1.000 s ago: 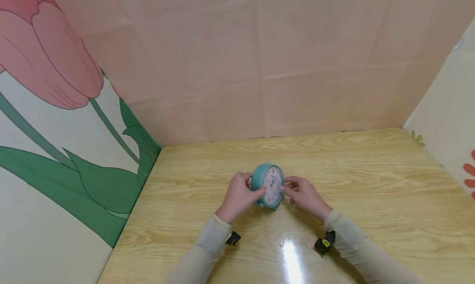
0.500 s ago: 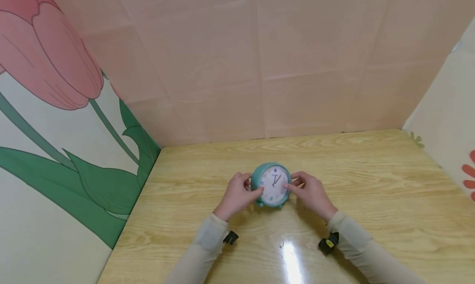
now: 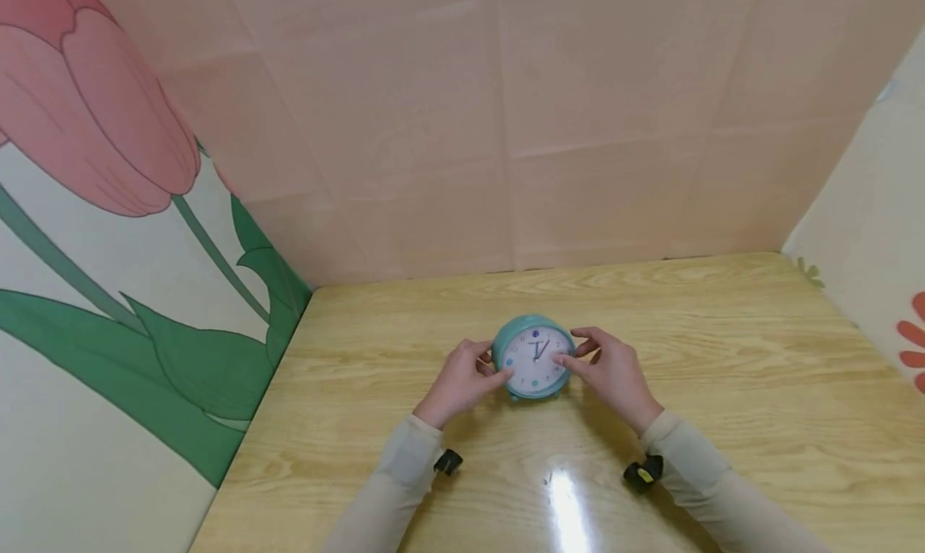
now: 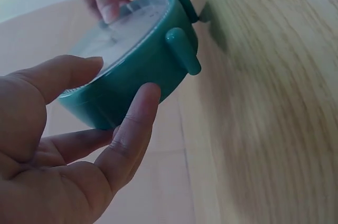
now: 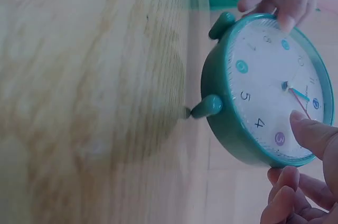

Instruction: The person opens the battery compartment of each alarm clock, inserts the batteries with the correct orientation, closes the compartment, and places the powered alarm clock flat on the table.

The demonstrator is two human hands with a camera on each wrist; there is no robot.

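Note:
A round teal alarm clock with a white dial stands near the middle of the wooden table, its face toward me and tipped slightly back. On its left side my left hand holds the rim, thumb at the dial's edge and fingers around the casing. My right hand pinches the opposite side, its thumb over the dial near the 3 and the other fingers at the casing. Two stubby feet show under the clock in the right wrist view; whether both touch the table I cannot tell.
The wooden table extends around both hands. A pinkish-brown covering rises behind it. At the left is a panel with a big painted tulip, and at the right a white panel with red petals.
The clock has turned from facing partly rightward to facing the front. My right hand has shifted a little right and up with its edge; the left has barely moved.

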